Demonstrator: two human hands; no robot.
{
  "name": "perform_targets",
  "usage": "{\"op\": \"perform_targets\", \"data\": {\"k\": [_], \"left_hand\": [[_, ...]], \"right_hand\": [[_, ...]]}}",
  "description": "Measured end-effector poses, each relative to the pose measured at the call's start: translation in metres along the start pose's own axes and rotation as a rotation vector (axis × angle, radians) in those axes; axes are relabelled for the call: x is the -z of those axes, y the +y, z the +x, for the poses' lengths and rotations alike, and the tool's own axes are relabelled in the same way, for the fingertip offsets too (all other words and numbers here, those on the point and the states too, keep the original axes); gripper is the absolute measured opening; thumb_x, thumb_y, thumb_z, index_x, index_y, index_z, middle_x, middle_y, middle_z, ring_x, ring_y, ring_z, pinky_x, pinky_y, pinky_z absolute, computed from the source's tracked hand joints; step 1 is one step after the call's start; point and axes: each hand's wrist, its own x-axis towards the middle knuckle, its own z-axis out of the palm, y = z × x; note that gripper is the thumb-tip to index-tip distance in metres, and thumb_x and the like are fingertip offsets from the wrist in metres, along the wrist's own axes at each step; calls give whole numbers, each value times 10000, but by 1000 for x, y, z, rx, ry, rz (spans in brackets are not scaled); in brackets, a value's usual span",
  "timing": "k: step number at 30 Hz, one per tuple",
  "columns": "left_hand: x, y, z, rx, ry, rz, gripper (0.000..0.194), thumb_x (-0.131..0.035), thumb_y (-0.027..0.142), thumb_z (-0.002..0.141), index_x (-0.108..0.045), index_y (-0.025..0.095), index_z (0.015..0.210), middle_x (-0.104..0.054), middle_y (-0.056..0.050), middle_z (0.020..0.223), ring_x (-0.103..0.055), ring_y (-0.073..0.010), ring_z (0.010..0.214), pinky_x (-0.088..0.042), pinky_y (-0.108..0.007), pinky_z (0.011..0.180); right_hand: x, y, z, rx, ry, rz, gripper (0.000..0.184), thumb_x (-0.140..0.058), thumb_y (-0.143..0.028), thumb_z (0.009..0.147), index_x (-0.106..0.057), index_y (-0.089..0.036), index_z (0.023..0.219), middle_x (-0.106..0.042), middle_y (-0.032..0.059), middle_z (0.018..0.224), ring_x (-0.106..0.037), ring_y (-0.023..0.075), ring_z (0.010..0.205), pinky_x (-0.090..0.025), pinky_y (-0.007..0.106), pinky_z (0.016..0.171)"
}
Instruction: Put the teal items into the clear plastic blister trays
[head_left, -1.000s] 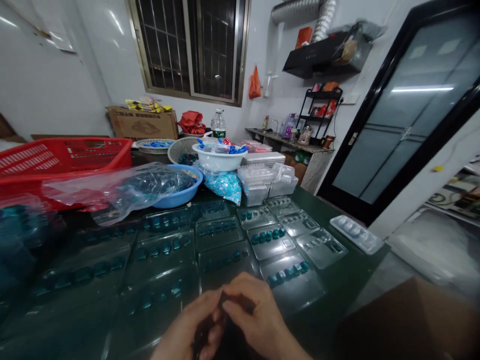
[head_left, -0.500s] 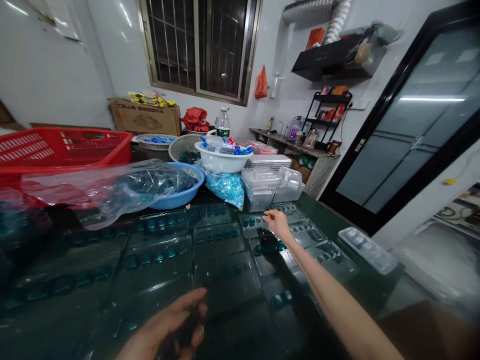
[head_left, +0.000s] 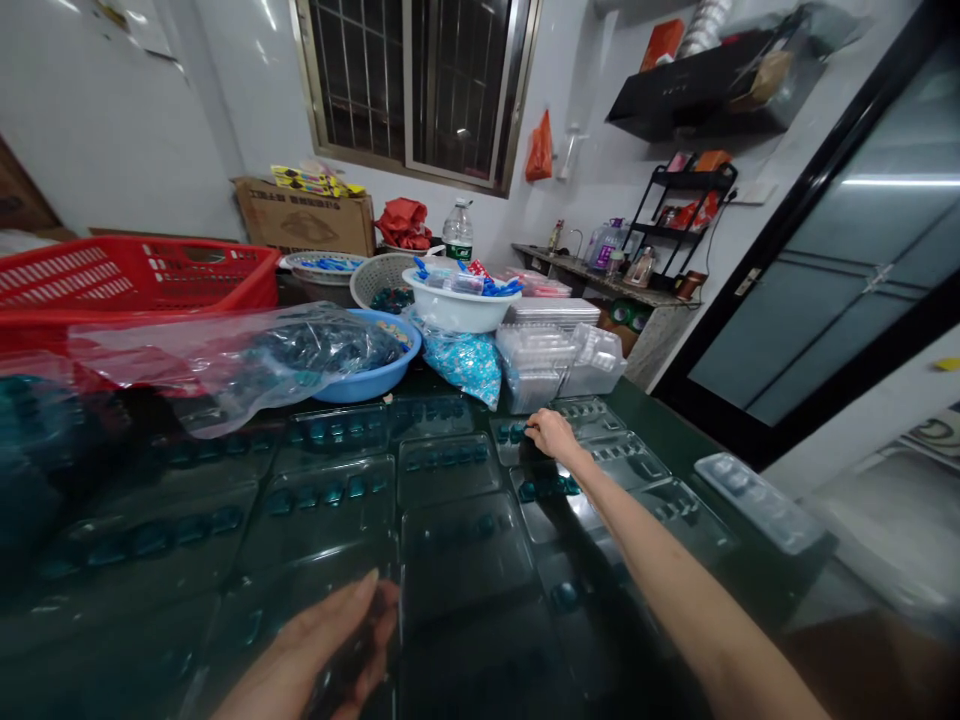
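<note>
My right hand (head_left: 553,434) reaches across the table, its fingertips at the far end of a clear plastic blister tray (head_left: 510,432) that holds small teal pieces (head_left: 516,433). Another tray with a row of teal pieces (head_left: 546,488) lies just below that hand. My left hand (head_left: 322,640) is at the bottom of the view, curled around a dark object (head_left: 349,665). That object is mostly hidden by my fingers and too dark to name. Many similar trays cover the dark green table (head_left: 660,400) between my hands.
Behind the trays are a blue basin (head_left: 367,385) under a clear plastic bag (head_left: 225,365), a bag of blue-speckled contents (head_left: 465,365), and stacked clear trays (head_left: 559,365). A white bowl (head_left: 454,312) and a red basket (head_left: 135,275) stand farther back.
My hands were together near the bottom of the view a second ago. My right hand has since moved forward to the far trays, and my left stays low with the dark object.
</note>
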Motion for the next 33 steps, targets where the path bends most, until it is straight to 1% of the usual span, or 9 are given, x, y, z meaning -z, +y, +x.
{"op": "perform_targets", "data": {"k": [4,7,9,12,14,18,21,27,33], "left_hand": [[7,-2,0,-34,-127,-55,343,-608,360,656,-618,152,929,-615,-84,876,-575,-151,621,-316,-177,336],[14,-5,0,-97,-233,-118,326,-586,298,686,-600,143,972,-603,-98,883,-550,-136,604,-292,-170,340],[18,-8,-2,-124,-259,-129,314,-588,278,688,-596,132,966,-601,-103,853,-532,-120,576,-274,-161,341],[18,-13,-6,-157,-254,-114,302,-588,315,689,-597,126,923,-596,-92,808,-502,-94,526,-247,-150,334],[15,-18,-9,-202,-271,-71,299,-567,359,699,-598,121,876,-586,-68,713,-468,-78,468,-223,-151,322],[12,-28,-18,-318,-362,50,316,-491,409,740,-587,109,710,-489,-8,456,-382,-63,361,-194,-159,307],[16,-33,-28,-313,-354,84,335,-463,421,749,-574,115,671,-521,-30,468,-424,-83,380,-202,-162,303],[27,-34,-46,-327,-385,67,274,-480,384,741,-572,133,804,-619,-79,714,-485,-96,443,-213,-168,299],[30,-37,-53,-366,-477,83,170,-536,291,726,-573,125,723,-583,-49,681,-464,-73,443,-197,-158,299]], "right_hand": [[19,-17,-8,-1,5,7,230,-508,-260,803,-538,-121,984,-573,76,952,-551,176,854,-439,352,741],[37,-40,-27,45,63,77,366,-546,-202,760,-489,-71,1097,-607,125,846,-558,217,829,-418,337,710],[49,-65,-54,108,96,147,396,-488,-230,795,-438,-107,1168,-613,90,816,-565,187,777,-417,300,679],[60,-114,-114,261,73,304,294,-453,-319,813,-512,-208,1078,-601,1,764,-553,100,646,-419,205,601],[63,-146,-155,455,-5,607,268,-523,-303,768,-554,-211,1018,-578,-1,765,-527,93,618,-411,199,566],[62,-184,-201,525,-72,808,190,-556,-202,735,-616,-229,913,-556,1,778,-506,99,644,-402,226,607],[59,-188,-208,408,-154,980,100,-535,-193,748,-631,-188,775,-556,-2,701,-512,108,647,-397,231,606],[52,-183,-211,-21,-389,1512,181,-575,-316,728,-572,-137,702,-447,-56,490,-355,40,390,-256,171,369],[45,-186,-217,-191,-605,1831,180,-612,-294,701,-526,-137,690,-475,-42,527,-399,41,399,-263,152,341]]}}
